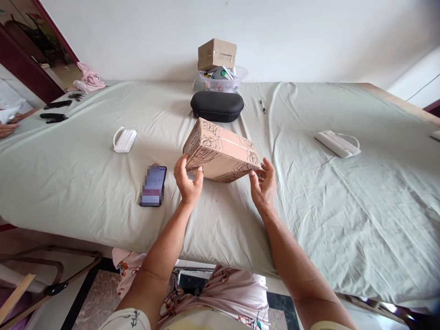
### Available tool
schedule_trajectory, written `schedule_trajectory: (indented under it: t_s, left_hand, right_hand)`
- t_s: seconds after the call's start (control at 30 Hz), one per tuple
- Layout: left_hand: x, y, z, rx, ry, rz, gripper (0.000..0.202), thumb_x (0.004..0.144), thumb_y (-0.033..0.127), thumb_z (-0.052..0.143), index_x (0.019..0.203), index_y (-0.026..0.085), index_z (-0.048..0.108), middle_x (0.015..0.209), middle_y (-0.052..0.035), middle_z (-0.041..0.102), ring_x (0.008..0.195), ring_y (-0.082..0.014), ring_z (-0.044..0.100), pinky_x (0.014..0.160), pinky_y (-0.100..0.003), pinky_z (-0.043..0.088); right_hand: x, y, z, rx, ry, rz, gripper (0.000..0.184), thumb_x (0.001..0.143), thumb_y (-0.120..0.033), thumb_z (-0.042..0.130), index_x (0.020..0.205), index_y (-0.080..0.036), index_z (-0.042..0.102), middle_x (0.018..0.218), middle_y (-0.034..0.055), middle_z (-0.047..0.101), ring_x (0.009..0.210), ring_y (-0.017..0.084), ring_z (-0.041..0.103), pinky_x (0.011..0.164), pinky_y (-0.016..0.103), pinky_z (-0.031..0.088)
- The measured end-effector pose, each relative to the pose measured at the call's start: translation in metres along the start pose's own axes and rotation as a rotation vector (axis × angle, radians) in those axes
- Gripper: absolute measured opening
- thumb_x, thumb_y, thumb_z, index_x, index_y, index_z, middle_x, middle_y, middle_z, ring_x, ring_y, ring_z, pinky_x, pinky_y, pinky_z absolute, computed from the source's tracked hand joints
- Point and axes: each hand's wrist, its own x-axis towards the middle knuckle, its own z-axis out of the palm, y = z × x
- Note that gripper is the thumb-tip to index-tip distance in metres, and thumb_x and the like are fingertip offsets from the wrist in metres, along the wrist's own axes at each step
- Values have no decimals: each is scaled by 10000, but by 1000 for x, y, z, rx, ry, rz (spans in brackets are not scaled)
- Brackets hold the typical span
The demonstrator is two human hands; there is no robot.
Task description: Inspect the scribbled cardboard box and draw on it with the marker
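Observation:
A pink-brown cardboard box [220, 151] covered in dark scribbled patterns is held tilted above the pale green sheet [85, 183]. My left hand [187, 179] grips its near left corner, thumb and fingers curled round the edge. My right hand [263, 183] holds the near right corner, fingers bent against the side. Both forearms reach forward from the bottom of the view.
A phone [153, 185] lies left of my left hand. A white case [124, 140], a black oval case [217, 106], a pen [263, 106], a clear tub [222, 80] with a brown box [217, 53] on it, and a white mask [337, 143] lie around. Another person's hand [7, 129] shows far left.

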Motion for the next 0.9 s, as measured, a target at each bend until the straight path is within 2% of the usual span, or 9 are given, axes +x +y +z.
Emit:
schedule_trajectory:
  t_s: [0.1, 0.23, 0.37, 0.43, 0.53, 0.6, 0.77, 0.9]
  left_hand:
    - [0, 0, 0, -4, -18, 1, 504, 1005, 440, 629, 1418, 159, 561, 1391, -199, 694, 1337, -276, 673, 1172, -426, 522]
    - [2, 0, -1, 8, -40, -35, 503, 997, 461, 632, 1399, 166, 568, 1394, -200, 684, 1348, -281, 659, 1192, -448, 509]
    - [2, 0, 0, -74, -8, -127, 488, 969, 450, 675, 1369, 187, 584, 1381, -184, 672, 1340, -275, 651, 1193, -453, 520]
    - [1, -1, 1, -156, -12, -239, 490, 961, 453, 680, 1373, 212, 572, 1433, -177, 633, 1380, -274, 625, 1143, -435, 565]
    - [-2, -1, 3, -319, -89, -431, 531, 960, 469, 666, 1416, 241, 520, 1535, -179, 557, 1438, -282, 593, 1046, -398, 630]
    - [-4, -1, 5, -418, -144, -486, 576, 946, 458, 676, 1447, 242, 487, 1582, -187, 521, 1453, -290, 592, 1052, -406, 635]
    - [-6, 2, 6, -460, -174, -481, 624, 948, 440, 679, 1505, 274, 453, 1673, -171, 453, 1512, -297, 551, 1135, -441, 597]
    - [-4, 6, 2, -447, -145, -397, 675, 973, 509, 652, 1570, 295, 420, 1735, -167, 377, 1563, -311, 489, 1115, -421, 602]
  right_hand:
    - [2, -2, -2, -10, 84, -141, 542, 1007, -484, 642, 1501, -296, 520, 1395, 134, 625, 1072, 223, 708, 772, 351, 606]
    - [-3, -7, 2, -18, 89, -241, 350, 1031, -383, 615, 1367, -285, 623, 1280, 105, 660, 1008, 200, 695, 728, 320, 584]
    - [-6, -9, 6, 40, 63, -147, 338, 1036, -428, 609, 1334, -269, 615, 1178, 85, 694, 925, 178, 693, 693, 302, 565]
    - [-5, -6, 6, 80, 76, -91, 341, 1020, -482, 632, 1281, -262, 626, 1119, 72, 703, 893, 175, 693, 721, 316, 574]
    - [-1, -2, 5, 149, 99, -26, 370, 998, -561, 651, 1206, -256, 632, 1043, 53, 707, 847, 171, 698, 764, 342, 593]
    - [1, -2, 4, 187, 113, -1, 392, 991, -601, 644, 1171, -254, 624, 1011, 45, 704, 820, 170, 704, 752, 345, 604]
    - [2, -7, 3, 212, 108, 42, 421, 983, -643, 633, 1144, -254, 613, 907, 19, 687, 747, 166, 702, 688, 332, 600]
    - [2, -9, 1, 213, 38, 88, 424, 981, -652, 628, 1123, -253, 610, 876, 7, 675, 697, 156, 689, 662, 327, 583]
